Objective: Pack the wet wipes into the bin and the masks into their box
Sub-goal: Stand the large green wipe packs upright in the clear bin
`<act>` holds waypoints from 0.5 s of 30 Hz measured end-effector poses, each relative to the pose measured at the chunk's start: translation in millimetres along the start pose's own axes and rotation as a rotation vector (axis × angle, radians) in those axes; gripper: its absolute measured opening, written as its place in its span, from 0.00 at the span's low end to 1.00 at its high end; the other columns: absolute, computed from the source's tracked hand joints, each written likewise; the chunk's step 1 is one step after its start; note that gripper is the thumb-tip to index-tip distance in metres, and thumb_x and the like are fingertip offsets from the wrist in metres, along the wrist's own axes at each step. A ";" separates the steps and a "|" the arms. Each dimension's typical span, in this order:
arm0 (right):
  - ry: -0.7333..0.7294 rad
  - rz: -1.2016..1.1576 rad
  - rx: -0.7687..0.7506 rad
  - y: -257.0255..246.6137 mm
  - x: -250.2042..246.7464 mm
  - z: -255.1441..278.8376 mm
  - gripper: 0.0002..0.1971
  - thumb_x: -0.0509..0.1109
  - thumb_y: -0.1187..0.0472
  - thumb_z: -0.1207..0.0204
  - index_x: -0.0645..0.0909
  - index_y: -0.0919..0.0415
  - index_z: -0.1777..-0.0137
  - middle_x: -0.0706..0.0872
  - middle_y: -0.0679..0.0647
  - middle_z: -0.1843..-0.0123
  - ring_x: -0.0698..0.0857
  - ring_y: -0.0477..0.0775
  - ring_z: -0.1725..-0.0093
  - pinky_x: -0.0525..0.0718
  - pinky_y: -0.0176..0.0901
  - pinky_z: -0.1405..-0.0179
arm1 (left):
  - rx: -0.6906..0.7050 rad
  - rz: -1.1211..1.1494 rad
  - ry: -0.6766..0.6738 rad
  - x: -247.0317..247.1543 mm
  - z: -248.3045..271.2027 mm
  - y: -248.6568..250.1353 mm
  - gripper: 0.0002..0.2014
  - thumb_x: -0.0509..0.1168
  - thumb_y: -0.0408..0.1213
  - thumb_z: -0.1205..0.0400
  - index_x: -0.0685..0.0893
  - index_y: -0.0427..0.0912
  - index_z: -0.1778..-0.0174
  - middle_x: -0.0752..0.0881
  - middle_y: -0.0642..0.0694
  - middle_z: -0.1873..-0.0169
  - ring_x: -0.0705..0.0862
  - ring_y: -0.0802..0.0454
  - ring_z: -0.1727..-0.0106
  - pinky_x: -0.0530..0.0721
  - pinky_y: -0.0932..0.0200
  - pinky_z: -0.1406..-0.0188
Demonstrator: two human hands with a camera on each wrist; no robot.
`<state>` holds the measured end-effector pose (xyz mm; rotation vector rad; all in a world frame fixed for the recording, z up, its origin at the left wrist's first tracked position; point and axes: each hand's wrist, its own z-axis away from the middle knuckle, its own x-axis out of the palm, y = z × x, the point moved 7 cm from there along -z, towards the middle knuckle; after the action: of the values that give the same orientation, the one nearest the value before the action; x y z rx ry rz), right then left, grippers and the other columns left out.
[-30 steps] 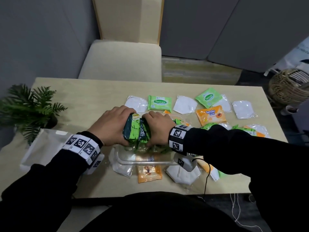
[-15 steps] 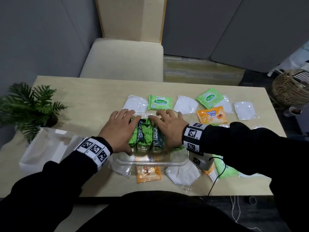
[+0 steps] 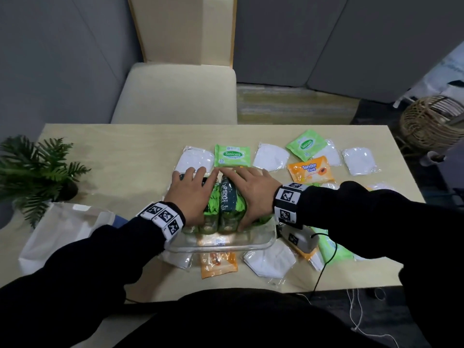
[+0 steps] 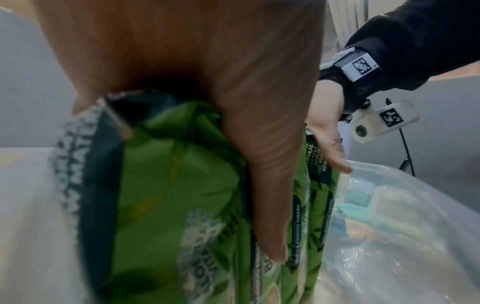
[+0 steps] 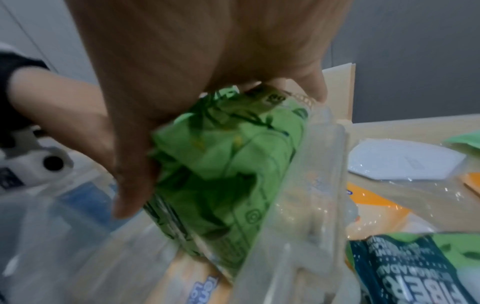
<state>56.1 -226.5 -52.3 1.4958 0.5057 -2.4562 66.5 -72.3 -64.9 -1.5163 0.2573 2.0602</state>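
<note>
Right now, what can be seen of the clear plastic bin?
The clear plastic bin is a see-through, rounded-cornered tub on the table's near middle. Green wet wipe packs stand upright inside, pressed between the left hand and right hand. Orange packs show blurred through its floor. Masks lie around it.

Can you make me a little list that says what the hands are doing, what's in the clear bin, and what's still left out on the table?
left hand: flat, fingers straight, presses on the green wipe packs
right hand: flat, presses the same packs from the other side
clear bin: holds the green packs standing on edge; an orange pack shows through the bottom
still on table: Sanicare pack, Tender Love pack, several bagged white masks
left of the bin: white bag, potted plant
mask box: cannot tell which item it is
</note>
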 end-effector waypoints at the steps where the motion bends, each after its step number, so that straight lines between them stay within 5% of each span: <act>1: -0.041 -0.007 0.002 2.0 1.7 6.4 0.83 0.85 0.24 0.60 0.28 0.34 0.14 0.54 0.58 0.09 0.56 0.69 0.11 0.62 0.83 0.20 | 0.000 0.022 -0.022 2.2 0.8 0.3 0.72 0.79 0.67 0.37 0.37 0.47 0.10 0.59 0.38 0.15 0.61 0.35 0.16 0.66 0.30 0.24; 3: -0.109 0.031 -0.013 4.3 4.3 15.9 0.85 0.89 0.30 0.59 0.24 0.30 0.17 0.44 0.59 0.07 0.48 0.68 0.09 0.57 0.84 0.18 | -0.011 0.104 -0.109 4.9 2.7 -0.1 0.77 0.76 0.76 0.42 0.32 0.49 0.11 0.50 0.37 0.11 0.50 0.32 0.11 0.57 0.25 0.18; 5: -0.101 0.098 -0.038 4.5 5.4 16.2 0.84 0.92 0.38 0.56 0.25 0.32 0.16 0.47 0.62 0.08 0.53 0.70 0.11 0.65 0.78 0.19 | -0.029 0.212 -0.207 1.9 2.5 1.7 0.79 0.72 0.83 0.46 0.32 0.51 0.10 0.44 0.39 0.09 0.43 0.32 0.10 0.49 0.22 0.16; 10: 0.023 0.076 -0.094 9.2 -4.0 5.0 0.80 0.92 0.44 0.53 0.34 0.42 0.11 0.67 0.61 0.16 0.74 0.66 0.24 0.84 0.59 0.33 | -0.095 0.358 -0.202 -14.7 -11.9 6.4 0.71 0.66 0.87 0.46 0.50 0.54 0.11 0.59 0.46 0.12 0.57 0.36 0.13 0.61 0.23 0.21; 15: 0.066 0.045 -0.098 12.0 2.7 4.0 0.84 0.92 0.41 0.59 0.34 0.43 0.11 0.66 0.59 0.17 0.72 0.65 0.22 0.81 0.63 0.29 | -0.103 0.285 -0.179 -13.6 -11.2 12.5 0.63 0.67 0.84 0.41 0.51 0.58 0.14 0.60 0.48 0.14 0.59 0.35 0.15 0.63 0.22 0.24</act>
<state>55.9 -239.1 -55.0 1.5359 0.5899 -2.3196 71.7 -92.2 -58.4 -1.4081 0.3176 2.4523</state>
